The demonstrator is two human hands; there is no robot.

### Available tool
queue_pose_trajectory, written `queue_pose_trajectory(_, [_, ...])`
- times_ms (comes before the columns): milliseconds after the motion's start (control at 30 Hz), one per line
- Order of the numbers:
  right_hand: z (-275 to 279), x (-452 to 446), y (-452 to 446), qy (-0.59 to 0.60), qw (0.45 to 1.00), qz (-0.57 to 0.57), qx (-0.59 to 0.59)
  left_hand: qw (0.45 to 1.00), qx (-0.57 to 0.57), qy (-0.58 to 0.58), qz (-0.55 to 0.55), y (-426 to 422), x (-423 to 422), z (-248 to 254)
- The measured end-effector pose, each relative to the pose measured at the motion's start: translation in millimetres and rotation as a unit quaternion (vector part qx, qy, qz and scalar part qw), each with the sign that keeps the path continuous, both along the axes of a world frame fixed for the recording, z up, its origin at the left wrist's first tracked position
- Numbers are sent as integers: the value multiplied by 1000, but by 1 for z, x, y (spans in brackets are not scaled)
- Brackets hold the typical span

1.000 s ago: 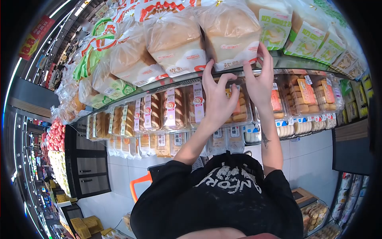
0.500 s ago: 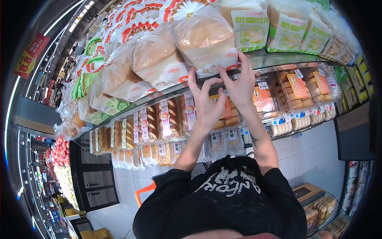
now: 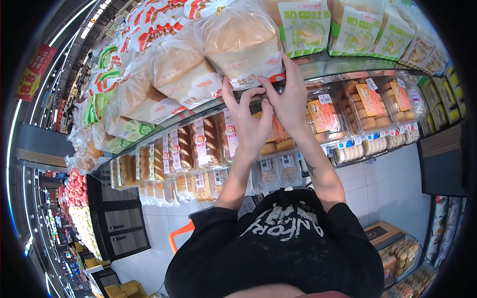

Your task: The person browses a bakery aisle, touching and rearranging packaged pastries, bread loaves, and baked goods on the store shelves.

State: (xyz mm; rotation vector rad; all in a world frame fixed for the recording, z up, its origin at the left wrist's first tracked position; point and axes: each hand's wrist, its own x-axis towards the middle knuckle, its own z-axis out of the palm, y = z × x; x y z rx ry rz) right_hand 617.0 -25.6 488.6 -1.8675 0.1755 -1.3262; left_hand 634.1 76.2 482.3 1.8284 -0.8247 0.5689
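Note:
A bagged loaf of white sliced bread [image 3: 243,47] sits on the upper shelf in clear plastic with a red-and-white printed band. My left hand [image 3: 249,124] is at its lower left front corner, index finger raised against the bag and the other fingers curled. Along the loaf's right side lies the index finger of my right hand [image 3: 292,102], with the thumb pressed on the lower front. Both hands grip the loaf between them; its underside is hidden. Close on the left stands another bagged loaf [image 3: 181,72], tilted slightly.
Green-and-white bread packs [image 3: 304,30] stand to the right. On the shelf below are clear boxes of cookies [image 3: 367,107] and chocolate-striped rolls [image 3: 203,144]. A glass shelf edge [image 3: 343,69] runs under the loaves. An orange handle [image 3: 181,233] is near my left side.
The whole view has shifted, so loaves and hands appear a little further left and up. Both hands keep their places on the same loaf.

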Motion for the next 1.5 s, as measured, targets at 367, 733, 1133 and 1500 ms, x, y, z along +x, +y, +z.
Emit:
queue_pose_trajectory(367, [-6,-24,-20,29,999,-1,-32,998,-43,6,42,-11,-12,-5])
queue_pose_trajectory(733, [-10,-46,-137,149,955,-241,-89,997,54,-49,-3,-33,-32,-23])
queue_pose_trajectory(1133, [-14,-53,-137,151,955,-217,-133,984,99,63,-132,-13,-46,-22])
queue_pose_trajectory(1500, [-236,-246,-24,669,627,288,277,667,267,585,-377,117,-117,-196])
